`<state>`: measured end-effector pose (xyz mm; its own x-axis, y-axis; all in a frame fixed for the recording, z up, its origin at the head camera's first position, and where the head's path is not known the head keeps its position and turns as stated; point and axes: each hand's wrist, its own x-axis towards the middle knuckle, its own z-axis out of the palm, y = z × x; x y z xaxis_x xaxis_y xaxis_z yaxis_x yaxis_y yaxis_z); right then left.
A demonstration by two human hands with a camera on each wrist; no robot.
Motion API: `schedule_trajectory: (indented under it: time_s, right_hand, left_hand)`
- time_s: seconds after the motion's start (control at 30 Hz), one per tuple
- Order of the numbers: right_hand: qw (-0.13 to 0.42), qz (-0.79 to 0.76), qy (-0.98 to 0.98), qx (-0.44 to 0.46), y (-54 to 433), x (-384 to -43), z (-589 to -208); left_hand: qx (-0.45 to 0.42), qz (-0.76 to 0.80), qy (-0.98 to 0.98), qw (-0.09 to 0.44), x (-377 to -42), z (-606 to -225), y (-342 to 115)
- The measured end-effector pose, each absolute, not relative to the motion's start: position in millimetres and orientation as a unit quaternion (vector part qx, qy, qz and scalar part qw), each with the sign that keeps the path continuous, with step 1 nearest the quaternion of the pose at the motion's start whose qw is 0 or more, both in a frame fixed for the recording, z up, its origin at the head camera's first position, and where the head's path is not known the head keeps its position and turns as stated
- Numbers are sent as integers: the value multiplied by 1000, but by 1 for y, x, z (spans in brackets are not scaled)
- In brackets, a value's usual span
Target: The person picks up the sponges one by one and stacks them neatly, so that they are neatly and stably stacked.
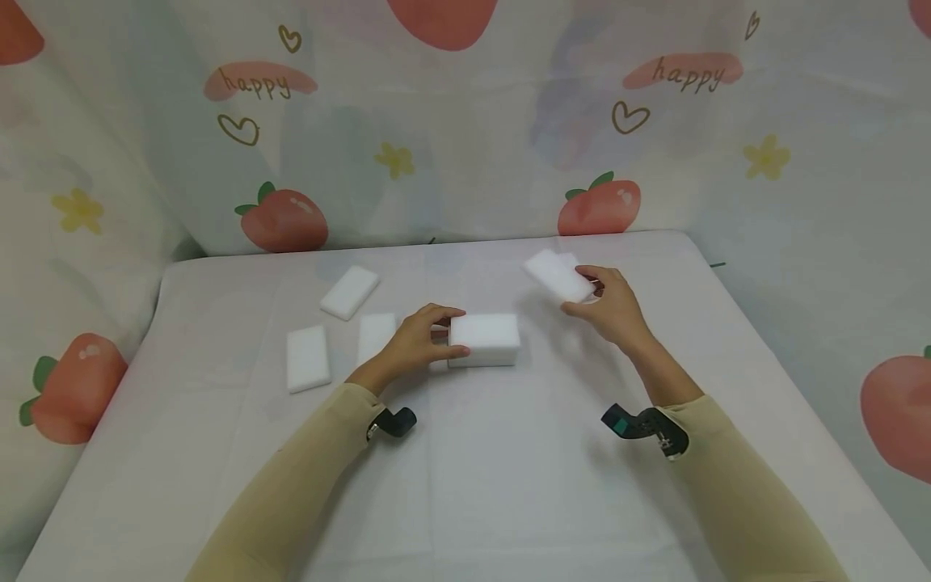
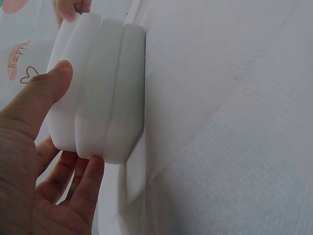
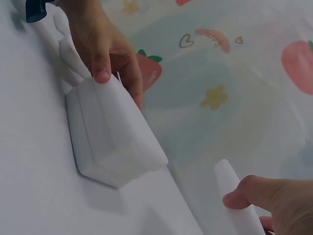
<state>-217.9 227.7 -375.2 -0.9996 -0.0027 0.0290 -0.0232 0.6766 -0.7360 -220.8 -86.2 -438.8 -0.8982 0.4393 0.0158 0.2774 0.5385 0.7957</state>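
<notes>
White stack (image 1: 487, 341), end in left grip (image 1: 416, 341)

The table (image 1: 509, 469) is looked down on, forward and from well back, in the head view, while the stack of white pads (image 1: 483, 339), shared by both sideways-turned wrist views, is shown close up in the left and less closely in the right.

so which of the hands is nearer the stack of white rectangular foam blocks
Left. The left hand grips the left end of the stack; the right hand is apart from it, off to the right, holding a separate white rectangular foam block.
</notes>
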Motion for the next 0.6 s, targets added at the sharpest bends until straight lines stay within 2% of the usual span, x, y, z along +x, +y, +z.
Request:
schedule_trajectory:
  time_s: [0.6]
  right_hand:
    - [-74, 383, -916, 96, 214, -219, -354]
  left_hand:
    - [204, 432, 874, 94, -221, -439, -87]
